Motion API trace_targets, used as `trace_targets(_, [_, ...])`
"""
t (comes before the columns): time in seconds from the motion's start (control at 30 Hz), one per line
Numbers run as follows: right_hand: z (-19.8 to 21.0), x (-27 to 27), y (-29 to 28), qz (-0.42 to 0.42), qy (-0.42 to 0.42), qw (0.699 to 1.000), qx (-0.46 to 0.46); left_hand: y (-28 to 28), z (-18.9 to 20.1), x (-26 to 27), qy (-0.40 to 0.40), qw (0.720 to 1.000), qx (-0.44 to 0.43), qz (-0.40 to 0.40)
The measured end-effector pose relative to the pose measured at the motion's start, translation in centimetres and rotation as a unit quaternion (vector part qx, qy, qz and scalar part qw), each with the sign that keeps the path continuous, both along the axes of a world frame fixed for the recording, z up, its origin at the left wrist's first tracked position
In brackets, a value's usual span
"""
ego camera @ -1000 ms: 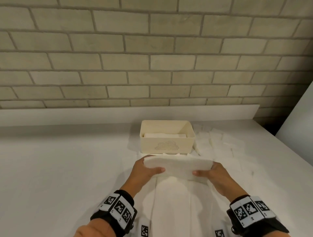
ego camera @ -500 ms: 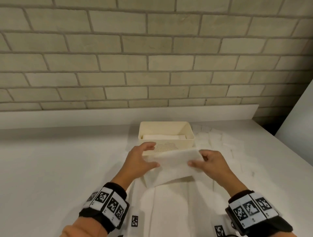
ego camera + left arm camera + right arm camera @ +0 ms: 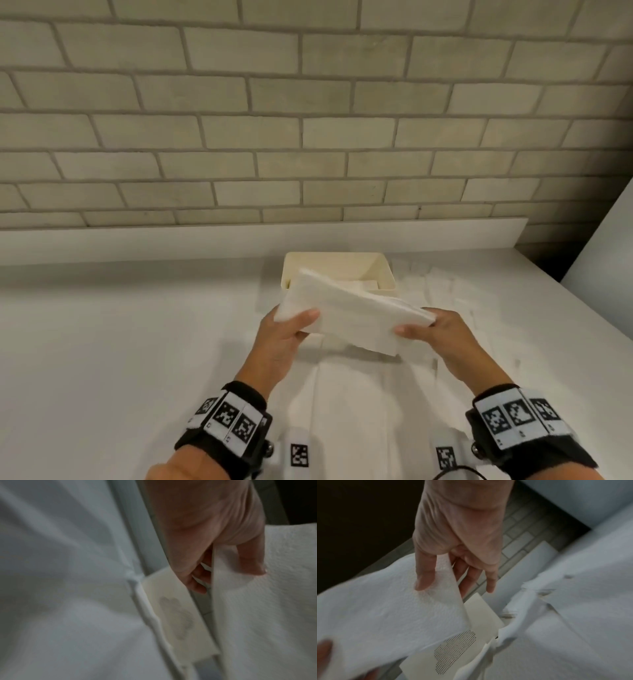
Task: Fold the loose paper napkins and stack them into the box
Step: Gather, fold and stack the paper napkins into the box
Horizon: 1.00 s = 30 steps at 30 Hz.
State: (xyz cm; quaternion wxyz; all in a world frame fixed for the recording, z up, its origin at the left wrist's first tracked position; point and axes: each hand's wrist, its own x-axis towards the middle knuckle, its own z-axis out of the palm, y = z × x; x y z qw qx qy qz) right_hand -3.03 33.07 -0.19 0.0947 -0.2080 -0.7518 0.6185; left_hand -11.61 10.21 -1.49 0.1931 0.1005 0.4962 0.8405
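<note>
Head view shows me the folded white paper napkin [image 3: 349,310] now lifted and tilted, its far end over the near wall of the cream plastic box [image 3: 388,274]; a second ago it hung lower, on my side of the box, still being doubled over. My left hand [image 3: 284,337] pinches its left end, thumb on top, and my right hand [image 3: 442,330] pinches the right end the same way, so both are closed on the paper. I judge the fold finished and the carry to the box under way. Inside the box a white stack of folded napkins [image 3: 366,284] already lies. Right of the box, loose white napkins [image 3: 442,284] lie scattered on the white cloth-covered table [image 3: 137,342], still awaiting folding.
</note>
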Motion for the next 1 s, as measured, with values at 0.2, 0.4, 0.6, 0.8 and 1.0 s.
trace_targets(0.2, [-2.7, 0.4, -0.5, 0.025, -0.038, 0.996, -0.076, -1.2, -3.0, -1.0, 0.052, 0.966, -0.252, -0.019])
trace_targets(0.4, [-3.0, -0.5, -0.4, 0.008, -0.04, 0.998, -0.044, -0.3, -3.3, -0.9, 0.064, 0.965, -0.256, 0.009])
trace_targets(0.6, [-4.6, -0.1, -0.1, 0.033, -0.098, 0.995, -0.003, 0.0, -4.2, -1.4, 0.05, 0.93, -0.363, -0.016])
trace_targets(0.8, [-0.7, -2.4, 0.4, 0.013, -0.096, 0.991, 0.089, 0.1, -1.0, -3.2, 0.108, 0.909, -0.403, 0.008])
trace_targets(1.0, [4.2, -9.6, 0.6, -0.057, -0.003, 0.982, 0.182, 2.9, 4.3, -8.7, 0.156, 0.888, -0.403, 0.157])
